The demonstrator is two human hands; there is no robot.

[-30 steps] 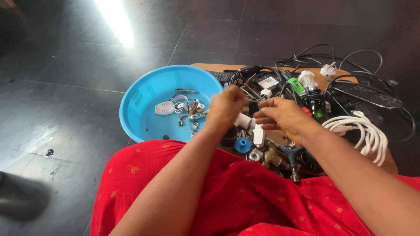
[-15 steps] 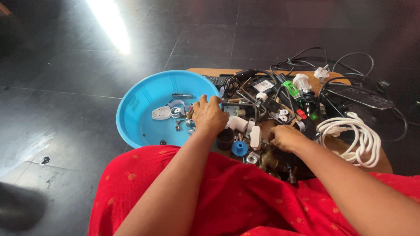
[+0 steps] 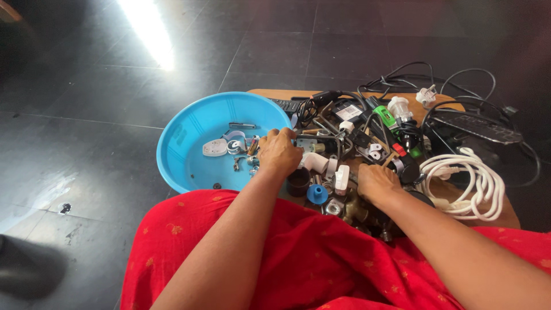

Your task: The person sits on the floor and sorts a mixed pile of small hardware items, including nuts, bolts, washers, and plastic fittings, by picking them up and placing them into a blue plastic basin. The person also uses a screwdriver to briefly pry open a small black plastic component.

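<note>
So she's sorting junk rn: left hand [image 3: 279,152] at the blue basin [image 3: 189,143] rim, right hand [image 3: 376,182] down in the parts pile [image 3: 344,166] on the table [image 3: 270,93]. Can't tell either grip, fingers hidden. Prob next needs a clean pinch on one small bit w/o snagging the white cable [image 3: 470,183].

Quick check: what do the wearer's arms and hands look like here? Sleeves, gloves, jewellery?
Both forearms are bare, with no sleeves in view. The left hand and right hand wear no gloves; no rings, bangles or watch are visible. A red garment with small printed motifs covers the lap below them.
</note>
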